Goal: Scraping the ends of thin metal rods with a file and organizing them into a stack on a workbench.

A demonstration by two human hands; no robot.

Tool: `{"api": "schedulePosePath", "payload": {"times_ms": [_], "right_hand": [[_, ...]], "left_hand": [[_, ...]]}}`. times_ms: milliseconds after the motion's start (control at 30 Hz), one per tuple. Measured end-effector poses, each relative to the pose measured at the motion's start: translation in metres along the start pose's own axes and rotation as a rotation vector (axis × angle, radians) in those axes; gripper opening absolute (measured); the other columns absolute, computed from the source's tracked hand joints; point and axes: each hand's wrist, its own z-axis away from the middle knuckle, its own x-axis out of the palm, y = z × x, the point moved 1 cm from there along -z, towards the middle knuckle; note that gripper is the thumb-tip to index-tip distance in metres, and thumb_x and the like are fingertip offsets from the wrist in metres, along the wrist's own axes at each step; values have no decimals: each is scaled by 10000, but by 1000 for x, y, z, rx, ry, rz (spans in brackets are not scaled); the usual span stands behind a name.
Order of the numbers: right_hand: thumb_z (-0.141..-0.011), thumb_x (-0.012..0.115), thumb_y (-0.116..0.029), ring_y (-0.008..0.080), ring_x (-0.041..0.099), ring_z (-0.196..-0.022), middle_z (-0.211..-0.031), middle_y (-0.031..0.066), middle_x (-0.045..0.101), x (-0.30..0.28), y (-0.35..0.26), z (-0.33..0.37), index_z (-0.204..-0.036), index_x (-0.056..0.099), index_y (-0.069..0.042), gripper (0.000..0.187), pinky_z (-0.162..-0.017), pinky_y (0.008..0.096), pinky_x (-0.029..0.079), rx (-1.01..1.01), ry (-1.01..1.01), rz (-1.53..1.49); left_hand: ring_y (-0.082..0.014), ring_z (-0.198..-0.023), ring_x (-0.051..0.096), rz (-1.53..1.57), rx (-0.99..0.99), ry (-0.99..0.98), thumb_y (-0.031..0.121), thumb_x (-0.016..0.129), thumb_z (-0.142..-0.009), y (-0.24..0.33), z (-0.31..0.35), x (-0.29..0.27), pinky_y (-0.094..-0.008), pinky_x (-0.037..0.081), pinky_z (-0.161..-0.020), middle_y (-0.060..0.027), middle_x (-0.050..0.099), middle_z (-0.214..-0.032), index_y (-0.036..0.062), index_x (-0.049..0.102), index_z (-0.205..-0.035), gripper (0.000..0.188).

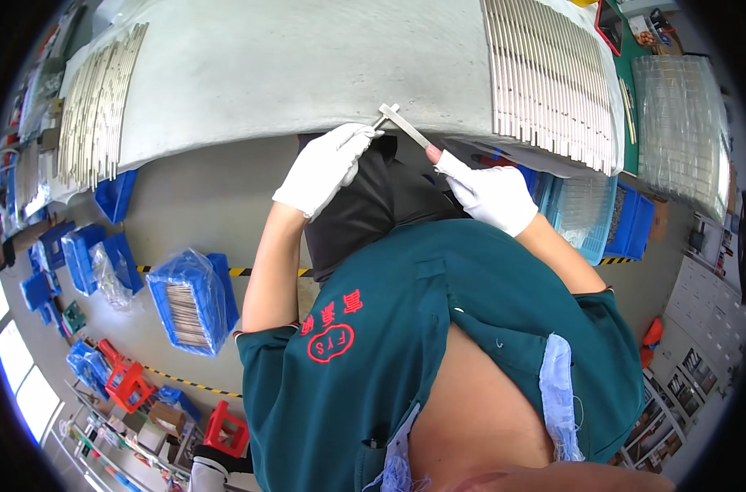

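Note:
My left hand [328, 168], in a white glove, is closed on a thin metal rod [380, 124] near the table's front edge. A bare fingertip pokes out of the white glove on my right hand [492, 195]. That hand grips one end of a flat grey bar [407, 128], whose exact kind I cannot tell. The bar's far end crosses the rod's tip and appears to touch it. Many slim metal rods [549, 78] lie side by side at the right of the table. Another group of rods [102, 107] lies at the left.
A pale sheet covers the table [307, 66]. Bubble-wrapped goods [680, 123] stand at the far right. Blue bins [631, 221] and a light blue basket [586, 217] sit below the table's right side. On the floor at left is a blue bin of rods [188, 307], near red stools [129, 385].

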Motion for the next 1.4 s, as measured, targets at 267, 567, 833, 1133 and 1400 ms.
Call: {"api": "schedulePosePath", "payload": {"times_ms": [267, 567, 833, 1133, 1400], "right_hand": [[-878, 482, -205, 215, 502, -378, -493, 30, 512, 10, -6, -18, -1342, 389, -343, 493, -360, 341, 380, 8, 12, 0], [-868, 503, -200, 201, 487, -363, -464, 21, 483, 8, -9, -29, -1353, 383, -331, 516, -353, 331, 372, 24, 70, 43], [-856, 510, -166, 194, 466, -354, -462, 21, 472, 15, -1, -19, -1358, 393, -289, 530, -346, 325, 353, -59, 154, 17], [-826, 580, -142, 167, 439, -346, -484, 8, 476, 12, 3, -7, -1298, 498, -253, 491, -360, 290, 360, -17, 146, 29], [-839, 560, -161, 198, 492, -394, -780, 31, 617, 14, 5, -16, -1321, 462, -176, 492, -381, 323, 410, -7, 18, -9]], "left_hand": [[-31, -469, 299, 81, -64, 10, 246, 533, -916, 0, 1, 2, -197, 217, -415, 70, 410, -588, 45, 598, -1075, 264], [-27, -462, 289, 63, -53, 4, 275, 529, -918, 1, 1, 1, -196, 211, -408, 70, 399, -572, 54, 593, -1080, 281], [-20, -456, 285, 55, -63, -12, 265, 524, -920, 4, 3, 0, -189, 211, -408, 78, 387, -560, 62, 599, -1074, 266], [-22, -450, 283, 106, -71, -33, 264, 519, -922, 2, 0, 0, -191, 207, -401, 73, 385, -547, 64, 598, -1083, 268], [-25, -410, 272, 170, -50, 7, 255, 466, -946, -17, -2, 12, -190, 200, -370, 54, 397, -533, 70, 590, -1110, 276]]}}
